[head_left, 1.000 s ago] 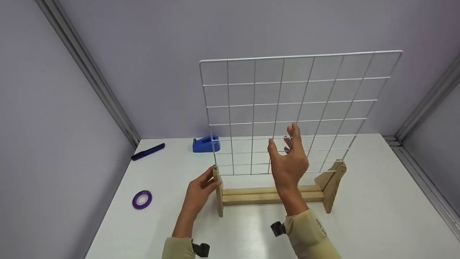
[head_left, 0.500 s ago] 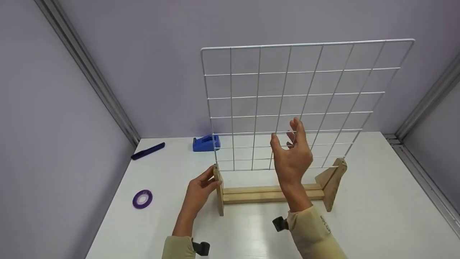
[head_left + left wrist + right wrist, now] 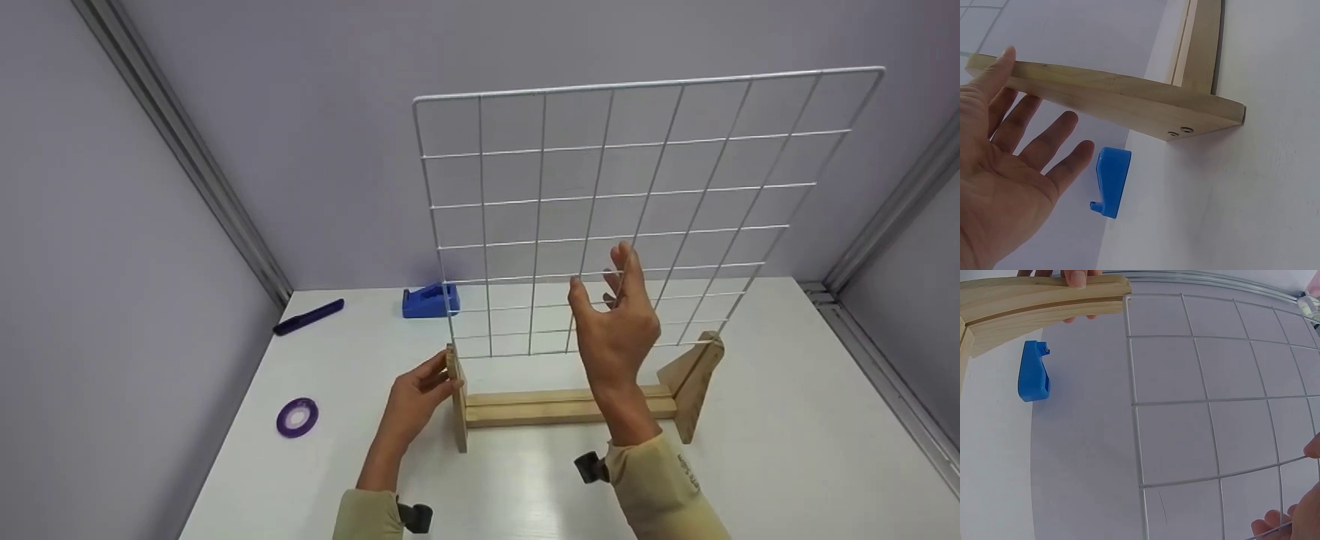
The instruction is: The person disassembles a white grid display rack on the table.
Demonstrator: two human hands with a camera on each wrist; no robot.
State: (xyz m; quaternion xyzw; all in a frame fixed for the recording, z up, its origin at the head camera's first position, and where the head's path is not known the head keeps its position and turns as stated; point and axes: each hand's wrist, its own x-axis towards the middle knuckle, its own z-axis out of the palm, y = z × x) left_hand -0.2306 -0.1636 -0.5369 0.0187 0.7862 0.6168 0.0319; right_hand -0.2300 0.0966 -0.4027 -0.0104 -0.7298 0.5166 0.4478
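A white wire grid panel rises at a lean above a wooden stand with two side uprights. Its lower edge lies level with the upright tops, and the lower left corner meets the left upright's groove in the right wrist view. My right hand grips the grid near its middle, thumb in front and fingers behind the wires. My left hand holds the upper end of the left upright; the thumb lies on its edge and the other fingers sit on its outer side. Contact at the right upright is unclear.
A blue tape dispenser stands at the back of the white table, behind the grid's left edge. To the left lie a purple tape roll and a dark blue stick-like thing. Grey walls with metal rails enclose the table.
The grid's top edge has risen and spread to the right as the panel tilts. My right hand has moved slightly up and right with it; the left hand stays on the upright.
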